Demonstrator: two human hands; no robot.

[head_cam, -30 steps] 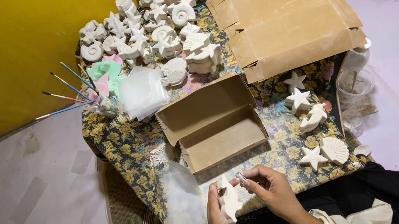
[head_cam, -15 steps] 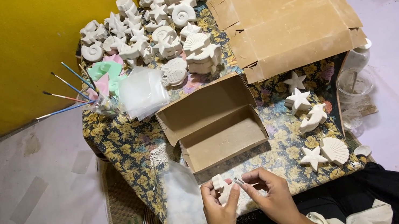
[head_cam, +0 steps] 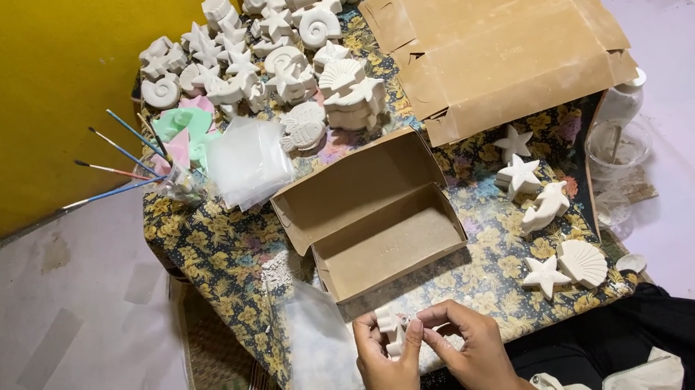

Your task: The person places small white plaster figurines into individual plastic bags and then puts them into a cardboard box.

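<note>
- A small white plaster figure (head_cam: pixel 393 330) is pinched between both hands at the bottom centre of the view, just past the near table edge
- The left hand (head_cam: pixel 385 371) is closed around the figure's lower part, thumb and fingers wrapped from the 7 o'clock side
- The right hand (head_cam: pixel 467 345) has its fingertips (head_cam: pixel 424 320) pressed together at the figure's right edge, from 3 o'clock; whether something thin is also gripped there cannot be told
- The figure's long axis is seen running roughly 12 to 6, upright between the two hands; its exact shape is mostly hidden by the fingers
- The left hand is judged the carrier, the right merely touching the side, so the figure sits nearer the left palm
- A clear plastic bag (head_cam: pixel 324 366) is laid just beside the left hand at 9 o'clock, hanging over the table edge
- An open brown cardboard box (head_cam: pixel 380 218) is placed at 12 o'clock from the hands, near, its lid folded back and its inside bare
- White stars, a shell and other plaster pieces (head_cam: pixel 551 226) are scattered at 2 o'clock on the floral tablecloth (head_cam: pixel 205 249)
- A flattened cardboard sheet (head_cam: pixel 496 36) is spread further out at 1 o'clock
- A crowd of unpainted plaster casts (head_cam: pixel 275 55) is massed at the far edge, 11 to 12 o'clock
- Paintbrushes (head_cam: pixel 117 159) are stood in a jar at 10 o'clock, well apart from the hands
</note>
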